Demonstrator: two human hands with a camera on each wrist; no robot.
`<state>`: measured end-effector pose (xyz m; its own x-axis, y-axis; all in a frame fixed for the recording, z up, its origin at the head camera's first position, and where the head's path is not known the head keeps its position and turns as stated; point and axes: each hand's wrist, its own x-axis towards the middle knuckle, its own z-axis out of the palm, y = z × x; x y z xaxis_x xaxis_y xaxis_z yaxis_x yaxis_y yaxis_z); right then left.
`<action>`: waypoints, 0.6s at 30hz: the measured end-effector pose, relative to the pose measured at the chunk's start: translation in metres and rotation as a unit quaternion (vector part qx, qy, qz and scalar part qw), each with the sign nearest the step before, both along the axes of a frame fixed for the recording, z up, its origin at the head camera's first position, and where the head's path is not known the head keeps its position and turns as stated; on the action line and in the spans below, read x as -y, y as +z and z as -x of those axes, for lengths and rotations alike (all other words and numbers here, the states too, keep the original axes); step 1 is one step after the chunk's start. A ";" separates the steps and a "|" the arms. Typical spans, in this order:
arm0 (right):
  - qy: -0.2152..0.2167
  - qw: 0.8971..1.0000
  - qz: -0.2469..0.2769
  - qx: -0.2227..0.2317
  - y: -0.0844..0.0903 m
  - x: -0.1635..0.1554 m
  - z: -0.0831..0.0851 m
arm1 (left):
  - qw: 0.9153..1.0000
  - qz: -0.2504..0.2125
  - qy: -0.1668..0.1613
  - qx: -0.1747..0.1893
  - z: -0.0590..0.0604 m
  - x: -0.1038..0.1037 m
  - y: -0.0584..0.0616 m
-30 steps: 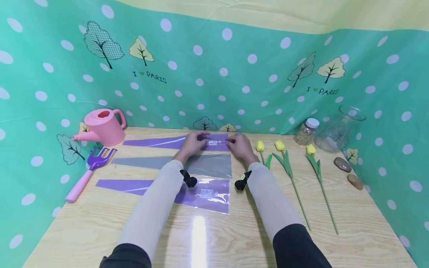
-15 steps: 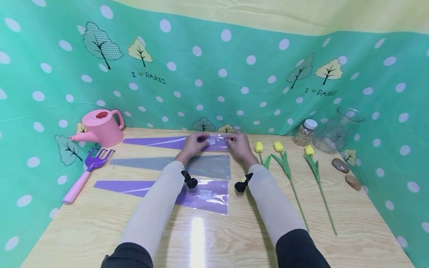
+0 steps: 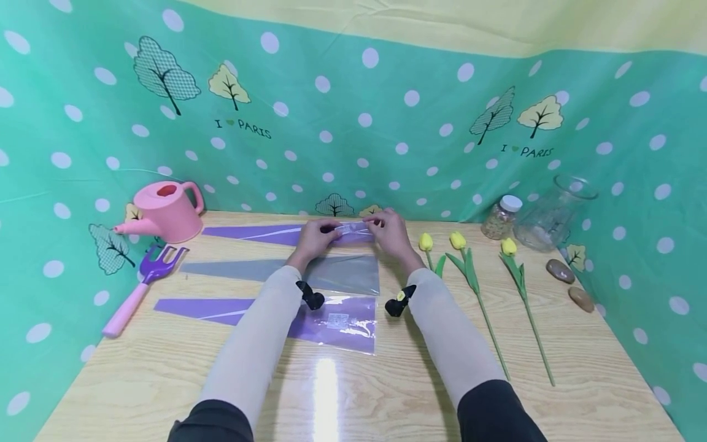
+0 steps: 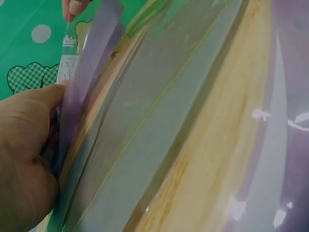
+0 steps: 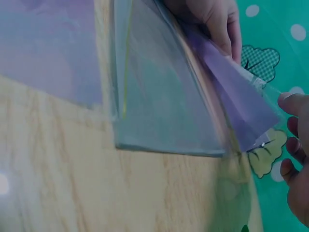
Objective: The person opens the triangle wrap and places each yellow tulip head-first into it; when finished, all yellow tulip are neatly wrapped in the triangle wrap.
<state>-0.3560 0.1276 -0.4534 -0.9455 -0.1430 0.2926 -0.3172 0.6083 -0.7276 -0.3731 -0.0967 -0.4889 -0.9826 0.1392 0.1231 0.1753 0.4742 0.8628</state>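
Both hands reach to the far side of the table and hold the wide end of the far purple plastic sleeve point(image 3: 259, 233). My left hand point(image 3: 323, 232) pinches its left part and my right hand point(image 3: 377, 223) pinches its clear top edge, which is raised a little off the wood. In the left wrist view my left hand point(image 4: 29, 154) grips the purple sleeve point(image 4: 91, 67) edge-on. The right wrist view shows the lifted purple sleeve point(image 5: 236, 92) between my left hand point(image 5: 215, 21) and my right hand point(image 5: 294, 159). A grey sleeve point(image 3: 337, 273) and a second purple sleeve point(image 3: 337, 322) lie nearer to me.
Several yellow tulips point(image 3: 466, 264) lie to the right of my hands. A lidded jar point(image 3: 501, 217), a glass vase point(image 3: 552, 212) and two stones point(image 3: 560, 270) sit at the far right. A pink watering can point(image 3: 166, 212) and a purple hand fork point(image 3: 146, 279) are at the left.
The wide end of the far purple sleeve has come up off the table between my fingers. My right hand has moved slightly up and away from me.
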 end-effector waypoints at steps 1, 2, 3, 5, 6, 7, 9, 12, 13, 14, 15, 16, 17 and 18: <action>0.001 1.000 0.010 0.006 0.002 -0.001 -0.002 | 1.000 -0.003 0.002 0.000 0.000 0.000 0.000; 0.002 1.000 0.018 0.008 0.004 -0.002 -0.004 | 1.000 -0.005 0.004 0.000 0.000 0.000 -0.001; 0.002 1.000 0.029 0.012 0.007 -0.004 -0.008 | 1.000 -0.008 0.006 0.001 0.000 0.000 -0.001; -0.004 0.998 0.054 0.018 0.012 -0.012 -0.015 | 1.000 -0.013 0.009 0.006 0.000 -0.001 -0.001; -0.008 0.997 0.069 0.022 0.014 -0.018 -0.021 | 1.000 -0.014 0.010 0.008 -0.001 -0.001 -0.001; -0.011 0.996 0.079 0.024 0.017 -0.024 -0.026 | 1.000 -0.015 0.010 0.009 0.000 -0.001 -0.001; -0.020 0.995 0.094 0.030 0.020 -0.039 -0.040 | 1.000 -0.023 0.011 0.010 0.000 -0.001 -0.001; -0.024 0.993 0.103 0.042 0.027 -0.062 -0.064 | 0.999 -0.034 0.010 0.009 0.000 0.000 -0.001; -0.026 0.993 0.104 0.043 0.027 -0.070 -0.072 | 0.999 -0.037 0.010 0.008 0.001 0.000 -0.001; -0.028 0.993 0.106 0.048 0.027 -0.077 -0.080 | 0.999 -0.039 0.011 0.008 0.001 0.001 -0.001; -0.030 0.992 0.106 0.055 0.027 -0.084 -0.089 | 0.999 -0.040 0.012 0.007 0.001 0.002 -0.001; -0.036 0.992 0.103 0.063 0.027 -0.091 -0.097 | 0.999 -0.039 0.013 0.009 0.002 0.002 -0.001; -0.041 0.991 0.101 0.071 0.026 -0.098 -0.105 | 0.999 -0.040 0.013 0.010 0.002 0.003 -0.002; -0.048 0.991 0.098 0.078 0.021 -0.105 -0.111 | 0.999 -0.040 0.013 0.010 0.002 0.003 -0.002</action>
